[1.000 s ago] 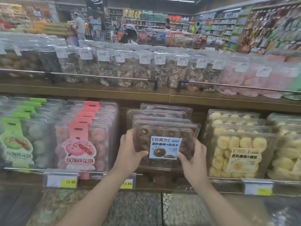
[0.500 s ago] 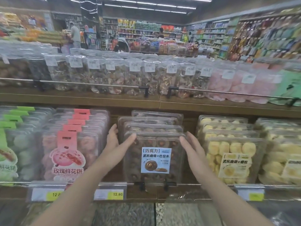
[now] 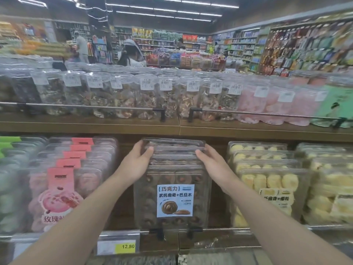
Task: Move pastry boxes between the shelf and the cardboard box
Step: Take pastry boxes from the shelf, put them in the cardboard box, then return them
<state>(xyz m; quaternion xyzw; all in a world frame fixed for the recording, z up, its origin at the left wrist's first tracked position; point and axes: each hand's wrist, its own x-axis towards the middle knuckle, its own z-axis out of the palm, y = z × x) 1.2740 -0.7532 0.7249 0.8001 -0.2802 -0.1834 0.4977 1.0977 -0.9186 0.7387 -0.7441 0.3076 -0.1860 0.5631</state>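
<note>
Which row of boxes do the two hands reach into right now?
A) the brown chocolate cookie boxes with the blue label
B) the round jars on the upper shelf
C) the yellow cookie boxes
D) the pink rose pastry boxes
A: the left hand and right hand touch either side of the chocolate cookie boxes, between the pink and yellow rows.

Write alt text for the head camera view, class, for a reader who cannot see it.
Two bare hands, left hand and right hand, press the sides of a row of clear chocolate cookie boxes standing on a wooden shop shelf, between pink rose pastry boxes and yellow cookie boxes.
</note>
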